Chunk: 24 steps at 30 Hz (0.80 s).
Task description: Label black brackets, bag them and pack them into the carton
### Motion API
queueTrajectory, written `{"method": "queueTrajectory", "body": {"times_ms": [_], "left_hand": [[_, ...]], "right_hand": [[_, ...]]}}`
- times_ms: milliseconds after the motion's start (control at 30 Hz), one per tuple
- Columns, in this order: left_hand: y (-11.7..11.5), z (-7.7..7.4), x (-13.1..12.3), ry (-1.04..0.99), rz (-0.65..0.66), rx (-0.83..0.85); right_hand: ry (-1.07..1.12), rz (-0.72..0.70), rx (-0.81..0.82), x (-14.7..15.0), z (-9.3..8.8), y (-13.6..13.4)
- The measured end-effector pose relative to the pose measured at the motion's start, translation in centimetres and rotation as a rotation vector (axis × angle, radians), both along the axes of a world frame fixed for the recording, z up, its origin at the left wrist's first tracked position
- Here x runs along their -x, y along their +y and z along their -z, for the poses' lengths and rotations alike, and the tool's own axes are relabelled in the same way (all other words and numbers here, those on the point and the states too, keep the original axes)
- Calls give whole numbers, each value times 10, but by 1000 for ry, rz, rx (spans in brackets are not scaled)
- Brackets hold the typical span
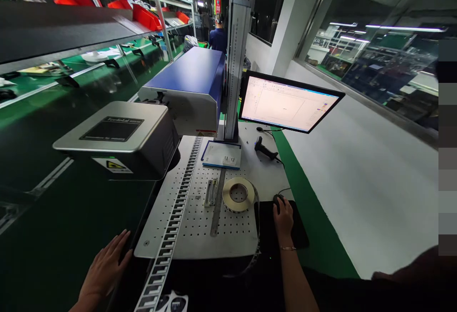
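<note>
My right hand (283,216) rests curled over a black computer mouse (278,198) on a dark mouse pad (298,236). My left hand (107,266) lies flat with fingers stretched out on the dark surface, just left of a white perforated plate (200,226). A long strip of labels (174,216) runs down the plate toward me. A roll of tape (238,194) sits beside a metal ruler (216,207) on the plate.
A blue and grey marking machine (160,112) hangs over the plate on a grey column (234,64). A lit monitor (287,103) and a black handheld scanner (264,148) stand behind the mouse. A green conveyor line with shelves and red bins (143,14) runs on the left. A person stands far back.
</note>
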<state>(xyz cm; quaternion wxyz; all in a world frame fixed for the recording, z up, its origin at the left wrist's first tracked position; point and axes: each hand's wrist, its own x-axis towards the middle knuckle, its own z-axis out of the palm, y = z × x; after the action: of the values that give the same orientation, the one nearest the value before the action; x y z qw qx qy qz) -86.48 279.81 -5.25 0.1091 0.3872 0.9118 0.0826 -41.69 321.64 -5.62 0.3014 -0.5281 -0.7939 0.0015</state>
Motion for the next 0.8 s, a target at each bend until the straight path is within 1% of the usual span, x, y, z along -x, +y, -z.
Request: {"method": "queueTrajectory", "body": {"times_ms": [167, 400, 467, 600, 667, 733, 800], "left_hand": [[-1, 3, 1, 16, 0, -36], [-5, 15, 8, 31, 27, -30], [-2, 12, 7, 39, 21, -27], [6, -9, -7, 46, 11, -42], [11, -15, -10, 40, 13, -51], [12, -15, -8, 37, -12, -29], [11, -12, -6, 35, -32, -15]], "right_hand": [[-2, -15, 3, -1, 0, 0], [-14, 11, -33, 3, -6, 0], [-18, 11, -41, 2, -8, 0], [-3, -7, -29, 1, -13, 0], [19, -21, -12, 3, -14, 3], [42, -31, 5, 6, -13, 6], [57, -36, 12, 9, -13, 8]]}}
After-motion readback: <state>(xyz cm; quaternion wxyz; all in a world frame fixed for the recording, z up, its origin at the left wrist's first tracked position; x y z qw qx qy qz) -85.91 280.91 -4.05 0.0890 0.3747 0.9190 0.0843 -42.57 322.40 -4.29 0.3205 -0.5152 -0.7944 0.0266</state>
